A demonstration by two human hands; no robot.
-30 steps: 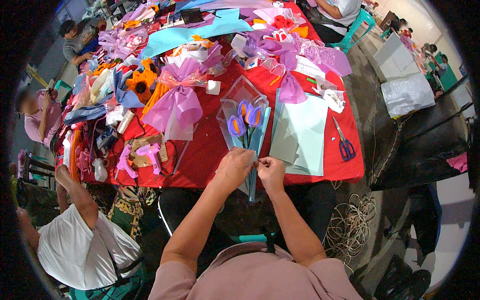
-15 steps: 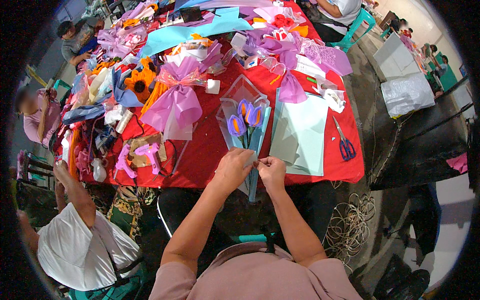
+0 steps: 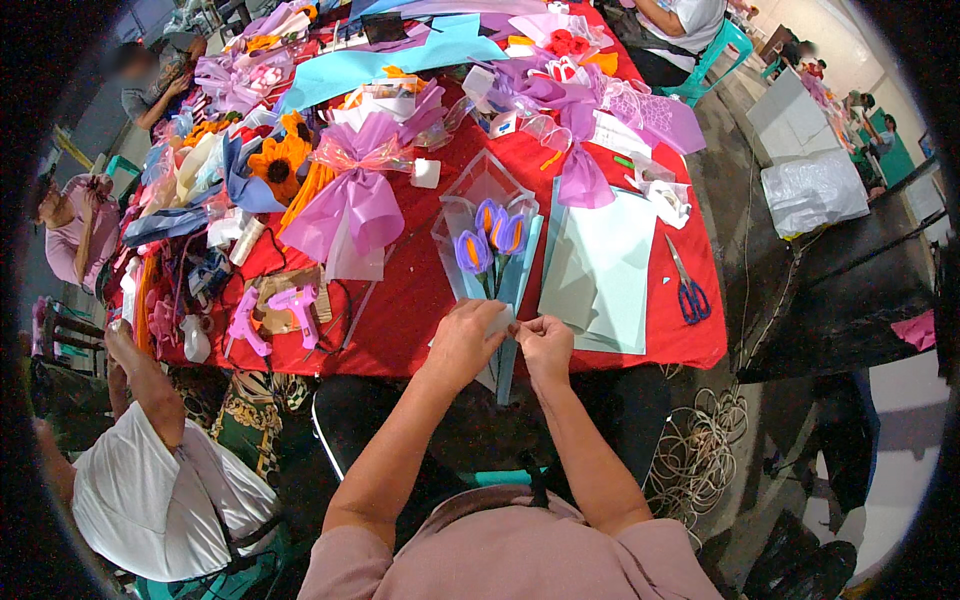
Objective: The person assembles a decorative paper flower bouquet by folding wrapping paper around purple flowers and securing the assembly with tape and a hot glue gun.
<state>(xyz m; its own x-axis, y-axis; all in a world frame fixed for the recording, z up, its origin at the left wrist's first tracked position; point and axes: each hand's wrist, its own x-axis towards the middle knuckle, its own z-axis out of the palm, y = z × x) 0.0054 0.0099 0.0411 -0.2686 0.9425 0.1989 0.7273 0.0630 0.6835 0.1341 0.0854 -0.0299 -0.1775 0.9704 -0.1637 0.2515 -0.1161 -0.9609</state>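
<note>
A small bouquet of purple tulips (image 3: pixel 488 240) with orange centres and dark green stems lies at the table's near edge. Behind the flowers spreads a translucent white-edged wrapping sheet (image 3: pixel 451 207), and light blue paper (image 3: pixel 529 254) runs along their right side. My left hand (image 3: pixel 466 341) is closed round the lower stems and wrap, its fingers bent over them. Close beside it, my right hand (image 3: pixel 546 347) pinches the wrap's edge with thumb and forefinger. The fingertips of both hands nearly meet. The bouquet's lower end sticks out below, past the table edge.
Pale green sheets (image 3: pixel 598 275) and dark-handled scissors (image 3: pixel 690 290) lie to the right. Two pink glue guns (image 3: pixel 296 308) rest on cardboard (image 3: pixel 272 291) at the left. Finished purple bouquets (image 3: pixel 355 185) crowd the red tablecloth (image 3: pixel 400 320). A co-worker in white (image 3: pixel 165 495) sits close at left.
My hands stay almost still on the bouquet, with only a tiny shift of the fingers. At the upper left, two people have changed posture slightly.
</note>
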